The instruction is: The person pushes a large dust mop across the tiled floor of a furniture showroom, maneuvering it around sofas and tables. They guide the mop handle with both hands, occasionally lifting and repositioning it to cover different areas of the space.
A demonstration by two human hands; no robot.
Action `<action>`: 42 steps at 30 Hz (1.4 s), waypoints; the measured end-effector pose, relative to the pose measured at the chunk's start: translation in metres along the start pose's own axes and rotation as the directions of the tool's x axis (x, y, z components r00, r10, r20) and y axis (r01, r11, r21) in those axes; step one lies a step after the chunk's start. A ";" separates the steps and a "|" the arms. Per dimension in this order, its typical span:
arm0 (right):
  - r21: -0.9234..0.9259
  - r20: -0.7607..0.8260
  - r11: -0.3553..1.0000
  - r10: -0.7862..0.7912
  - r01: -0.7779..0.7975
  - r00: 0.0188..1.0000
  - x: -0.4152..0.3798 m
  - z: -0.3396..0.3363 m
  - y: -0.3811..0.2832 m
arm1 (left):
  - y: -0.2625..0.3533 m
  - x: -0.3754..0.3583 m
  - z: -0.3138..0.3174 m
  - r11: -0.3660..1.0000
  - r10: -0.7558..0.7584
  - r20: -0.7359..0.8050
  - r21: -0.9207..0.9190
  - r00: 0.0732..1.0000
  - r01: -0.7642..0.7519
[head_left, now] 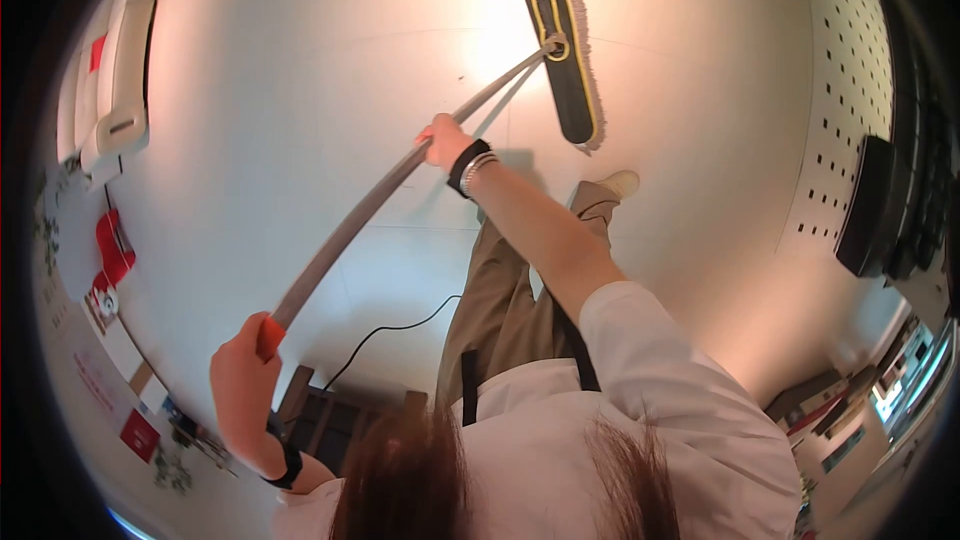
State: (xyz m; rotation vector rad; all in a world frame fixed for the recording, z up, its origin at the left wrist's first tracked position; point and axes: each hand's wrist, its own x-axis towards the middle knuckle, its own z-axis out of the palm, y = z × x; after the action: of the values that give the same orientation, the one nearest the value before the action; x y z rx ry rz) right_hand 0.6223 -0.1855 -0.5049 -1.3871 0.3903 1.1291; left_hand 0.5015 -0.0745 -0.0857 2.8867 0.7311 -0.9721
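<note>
A dust mop with a long grey-brown handle [345,230] slants across the head view. Its wide black head [572,90], trimmed in yellow and edged with a pale fringe, lies on the floor at the upper middle. My left hand [245,370] is closed around the orange grip at the handle's near end, at lower left. Farther along the shaft, my right hand [447,143] is wrapped round it, with a black band and a bracelet on that wrist.
Pale floor [690,90] surrounds the mop. A black cable [390,327] runs over it beside a dark wooden chair [310,410]. At the left stands a cream sofa [120,130], with a red stocking [114,248] below it. A dotted white panel [850,40] and black furniture [865,205] line the right.
</note>
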 end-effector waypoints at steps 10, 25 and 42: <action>0.668 0.435 0.503 0.334 -0.549 0.836 -0.022 0.159 -0.038 | -0.018 -0.072 -0.016 0.945 -0.308 -0.099 0.083 0.946 0.316; 0.811 0.108 0.477 0.446 -0.338 0.889 -0.153 -0.118 -0.049 | 0.117 -0.136 -0.018 0.955 -0.075 0.011 -0.286 0.997 0.075; 0.523 -0.658 0.820 0.214 0.234 0.721 -0.250 -0.634 -0.020 | 0.619 0.005 0.152 0.550 0.709 -0.066 -0.570 0.702 -0.610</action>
State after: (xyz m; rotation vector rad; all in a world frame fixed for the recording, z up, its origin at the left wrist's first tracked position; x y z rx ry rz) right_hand 0.7643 -0.8489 -0.4356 -1.1962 1.1775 0.3422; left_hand 0.6868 -0.6474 -0.2956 2.1872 -0.1341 -0.7118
